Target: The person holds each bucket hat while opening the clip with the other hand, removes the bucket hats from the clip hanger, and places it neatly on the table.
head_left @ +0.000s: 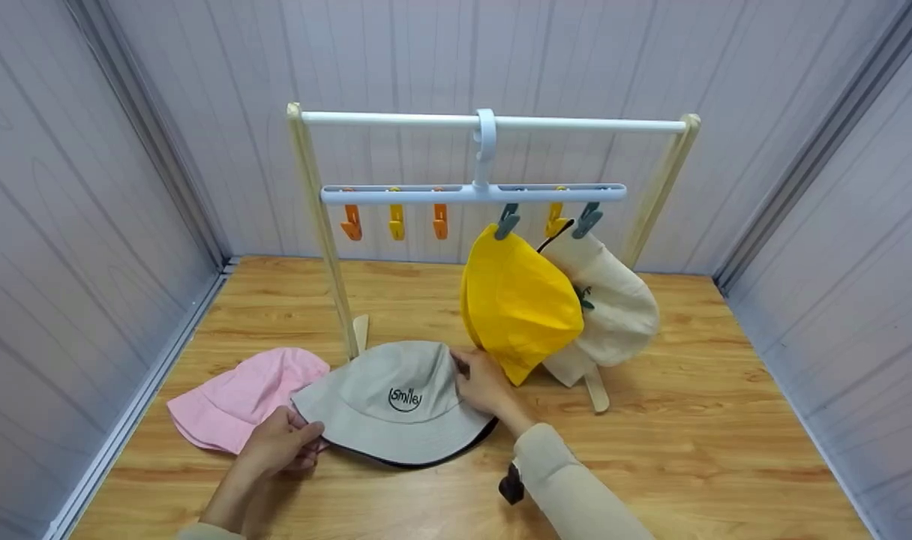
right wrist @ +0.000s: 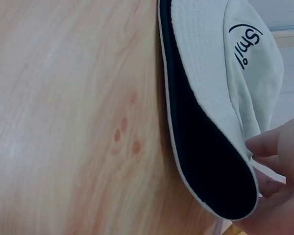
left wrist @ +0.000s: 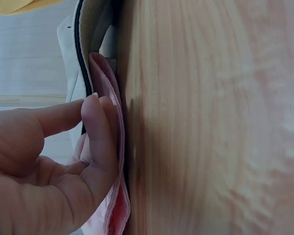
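Observation:
A grey bucket hat (head_left: 381,390) with a black "smile" print and dark lining lies at the front of the wooden table. My left hand (head_left: 280,442) pinches its left brim edge between thumb and fingers; in the left wrist view the fingertips (left wrist: 94,110) meet at the dark-edged brim. On the hat's right side, my right hand (head_left: 490,386) holds the cloth, the thumb (right wrist: 264,144) at the outer face and the other fingers partly hidden. Beneath and left of the grey hat is a pink bucket hat (head_left: 253,390), close against my left fingers.
A wooden stand (head_left: 317,217) with a white rod carries a pale blue clip hanger (head_left: 403,195). From its right half hang a yellow hat (head_left: 520,300) and a cream hat (head_left: 621,307). Orange clips (head_left: 440,221) and a yellow clip (head_left: 397,217) dangle at left.

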`<state>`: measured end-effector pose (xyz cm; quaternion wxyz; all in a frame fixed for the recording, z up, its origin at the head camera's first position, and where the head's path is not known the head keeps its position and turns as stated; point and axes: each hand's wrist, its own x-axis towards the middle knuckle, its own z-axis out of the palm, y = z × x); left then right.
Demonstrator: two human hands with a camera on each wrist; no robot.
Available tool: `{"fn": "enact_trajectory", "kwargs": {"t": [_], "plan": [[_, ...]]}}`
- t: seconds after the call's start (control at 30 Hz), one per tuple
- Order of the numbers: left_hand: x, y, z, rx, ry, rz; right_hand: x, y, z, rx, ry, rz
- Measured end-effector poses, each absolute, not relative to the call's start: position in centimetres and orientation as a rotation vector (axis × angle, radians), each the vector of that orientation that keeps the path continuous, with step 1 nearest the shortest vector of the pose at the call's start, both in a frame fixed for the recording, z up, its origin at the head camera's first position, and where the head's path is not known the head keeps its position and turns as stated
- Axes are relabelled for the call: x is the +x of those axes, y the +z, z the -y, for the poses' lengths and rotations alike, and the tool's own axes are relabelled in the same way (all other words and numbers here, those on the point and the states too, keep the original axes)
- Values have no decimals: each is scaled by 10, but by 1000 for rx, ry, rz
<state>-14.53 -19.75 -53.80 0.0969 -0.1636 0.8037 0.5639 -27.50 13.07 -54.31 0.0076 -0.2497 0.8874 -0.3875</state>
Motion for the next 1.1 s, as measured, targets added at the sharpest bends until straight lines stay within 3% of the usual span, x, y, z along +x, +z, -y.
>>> {"fn": "enact_trajectory", "kwargs": {"t": [0.5, 1.1], "plan": [[-148, -520, 203, -334, 1554, -2609, -261, -505, -166, -763, -1220, -2506], [-164, -490, 174, 89, 1773, -2797, -256, -405, -219, -814, -1529, -2570]]}}
